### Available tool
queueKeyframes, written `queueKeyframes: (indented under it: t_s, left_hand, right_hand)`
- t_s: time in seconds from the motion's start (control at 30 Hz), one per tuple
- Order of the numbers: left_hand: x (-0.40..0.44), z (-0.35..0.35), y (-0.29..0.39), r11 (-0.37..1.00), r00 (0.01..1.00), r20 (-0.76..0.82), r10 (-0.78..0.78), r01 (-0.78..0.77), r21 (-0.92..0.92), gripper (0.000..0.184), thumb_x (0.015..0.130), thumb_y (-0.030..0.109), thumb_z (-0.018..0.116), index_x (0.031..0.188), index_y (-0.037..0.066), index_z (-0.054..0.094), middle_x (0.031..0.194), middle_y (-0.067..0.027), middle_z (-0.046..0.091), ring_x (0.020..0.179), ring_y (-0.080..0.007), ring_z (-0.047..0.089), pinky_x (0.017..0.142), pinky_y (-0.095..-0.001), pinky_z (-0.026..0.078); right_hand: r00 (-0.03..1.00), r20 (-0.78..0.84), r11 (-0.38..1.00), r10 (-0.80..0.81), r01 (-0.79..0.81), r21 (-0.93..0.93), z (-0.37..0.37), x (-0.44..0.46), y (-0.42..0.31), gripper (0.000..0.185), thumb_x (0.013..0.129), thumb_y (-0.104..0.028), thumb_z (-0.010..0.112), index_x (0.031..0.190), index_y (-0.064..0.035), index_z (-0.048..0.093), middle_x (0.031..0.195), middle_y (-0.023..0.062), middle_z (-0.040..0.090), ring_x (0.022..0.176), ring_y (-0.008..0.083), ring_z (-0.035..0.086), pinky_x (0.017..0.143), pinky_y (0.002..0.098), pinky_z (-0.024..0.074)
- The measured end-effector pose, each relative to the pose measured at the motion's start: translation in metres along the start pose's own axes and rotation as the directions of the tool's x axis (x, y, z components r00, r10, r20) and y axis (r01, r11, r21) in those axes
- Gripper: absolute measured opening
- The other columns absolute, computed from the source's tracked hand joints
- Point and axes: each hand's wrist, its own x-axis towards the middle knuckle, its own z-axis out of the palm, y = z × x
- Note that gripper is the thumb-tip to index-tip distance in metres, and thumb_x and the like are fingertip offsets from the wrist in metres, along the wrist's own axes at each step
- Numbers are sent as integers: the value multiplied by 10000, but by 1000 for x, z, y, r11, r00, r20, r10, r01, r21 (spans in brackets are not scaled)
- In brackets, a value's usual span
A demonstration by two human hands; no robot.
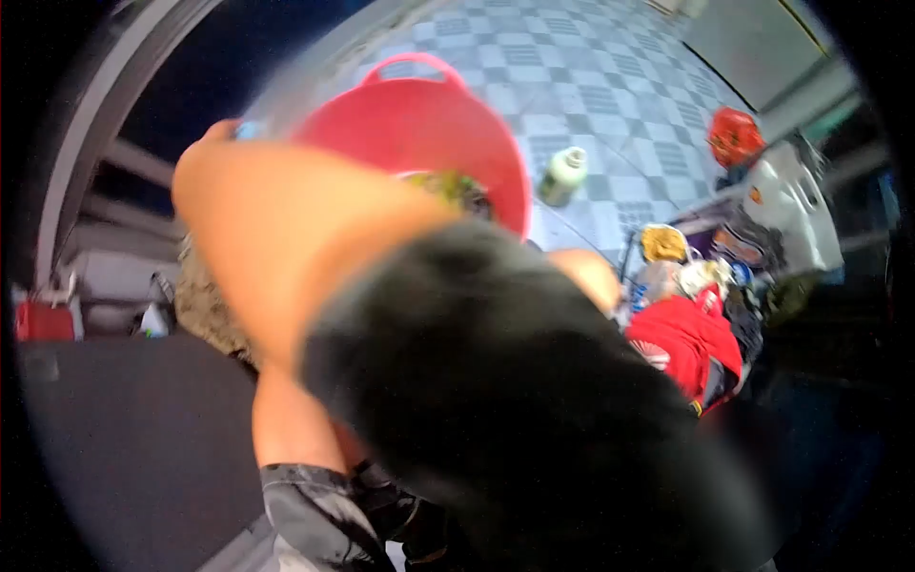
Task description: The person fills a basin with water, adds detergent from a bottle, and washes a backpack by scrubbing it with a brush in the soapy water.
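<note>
My right arm, in a black sleeve, reaches across the view to the upper left. At its end my right hand point(217, 136) is blurred, and its fingers cannot be made out. Right beside it is a small light blue thing point(248, 131), with a blurred pale streak point(310, 76) running up and right from there. Behind the forearm stands a large red tub point(410, 119) with a handle; something yellow-green and dark point(462, 189) lies inside, partly hidden by the arm. My left hand is out of view.
A pale green bottle point(564, 176) stands on the checkered tile floor point(610, 114), right of the tub. Farther right are a red bag point(734, 136), a white bag point(796, 205), a yellow item point(663, 243) and red cloth point(686, 338). A dark flat surface point(133, 429) fills the lower left.
</note>
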Motion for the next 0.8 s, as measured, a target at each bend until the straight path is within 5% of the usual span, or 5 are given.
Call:
queueKeyframes:
  t_s: [0.33,0.43,0.6,0.67,0.8]
  left_hand:
    - [33,25,-3,972,976,-31,-214,210,-105,372,722,216,599,1017,-7,636,1072,-248,595,1031,-326,588,852,-371,468]
    - [84,58,-31,902,925,-107,-365,323,-288,395,734,243,576,1046,8,636,1112,-243,582,1072,-329,568,893,-388,447]
    - [103,91,-30,547,699,-24,-715,538,-641,523,820,412,497,1105,-13,602,1165,-242,560,1115,-379,526,934,-448,411]
    - [100,112,-22,662,659,-223,-719,550,-509,613,835,502,453,1121,-23,587,1162,-264,552,1104,-388,531,926,-453,416]
    - [113,169,-60,547,672,-168,-721,404,-733,707,809,572,467,1131,-48,568,1162,-288,541,1100,-386,532,924,-444,418]
  right_hand:
    - [978,-206,981,-20,59,182,120,126,54,311,708,-321,681,969,-152,688,1001,111,661,886,268,639,763,394,505]
    - [999,-37,837,40,-13,548,181,148,66,329,627,-202,707,942,-108,688,980,143,663,945,297,632,751,421,511]
    - [957,-136,630,255,-58,774,292,188,20,485,865,-371,511,1165,-9,393,1070,248,570,939,400,580,781,482,472]
    - [919,-114,435,377,-67,898,306,190,-11,488,885,-356,489,1195,-5,351,1117,270,520,948,424,559,804,493,454]
    - [906,-189,444,379,2,896,342,186,-58,525,904,-368,457,1295,-44,326,1138,248,488,1002,374,530,823,454,462]
